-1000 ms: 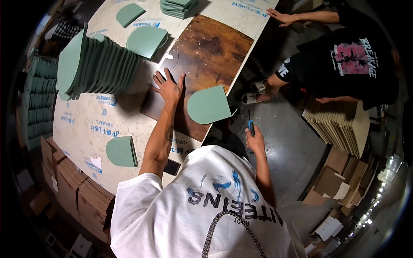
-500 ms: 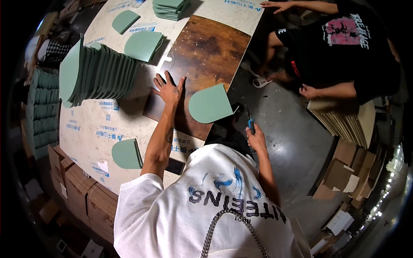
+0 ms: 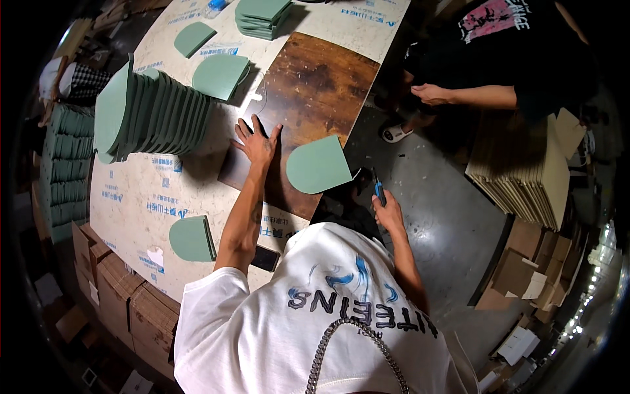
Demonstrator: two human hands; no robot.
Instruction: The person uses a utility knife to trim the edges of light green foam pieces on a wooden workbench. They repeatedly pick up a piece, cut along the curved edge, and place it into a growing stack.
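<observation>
My left hand (image 3: 257, 143) lies open, fingers spread, on a dark brown wood-look board (image 3: 318, 85) on the table. To its right rests a pale green panel (image 3: 318, 164), rounded on one side, jutting past the board's right edge. My right hand (image 3: 388, 211) is off the table's edge, closed around a slim blue-and-black hand tool (image 3: 378, 187) that points away from me. What sort of tool it is cannot be made out. A thin white cord or loop (image 3: 257, 96) lies by the board's left edge.
A long row of green panels (image 3: 164, 115) stands at the left. Smaller green stacks (image 3: 220, 75) lie around the table (image 3: 134, 217). A black phone-like slab (image 3: 265, 258) sits by my left forearm. Across the corner, a co-worker (image 3: 485, 59) is near stacked boards (image 3: 518, 171). Cartons (image 3: 154, 315) stand lower left.
The co-worker has drawn a hand back from the far table edge and shifted upward in view. My right hand and its tool moved slightly left; my left hand stays on the board.
</observation>
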